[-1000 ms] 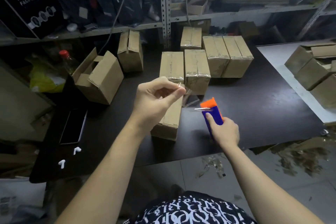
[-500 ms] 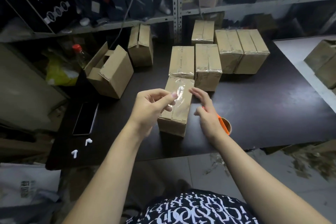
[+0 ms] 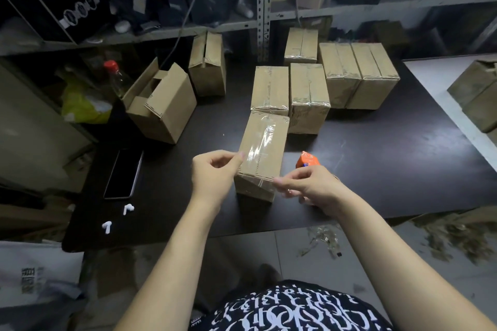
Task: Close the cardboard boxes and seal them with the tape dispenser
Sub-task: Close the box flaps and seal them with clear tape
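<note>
Pinching clear tape [image 3: 265, 140] at the nearest cardboard box's [image 3: 252, 188] edges, left hand [image 3: 213, 172] and right hand [image 3: 312, 188] are sealing its flaps; tape dispenser [image 3: 306, 160] is lying aside, freeing both.

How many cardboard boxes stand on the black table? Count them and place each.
8. Nearest box, taped; taped pair behind it; right pair beyond; back box at the rear; open box at left; unsealed box behind that. None seems hidden.
</note>
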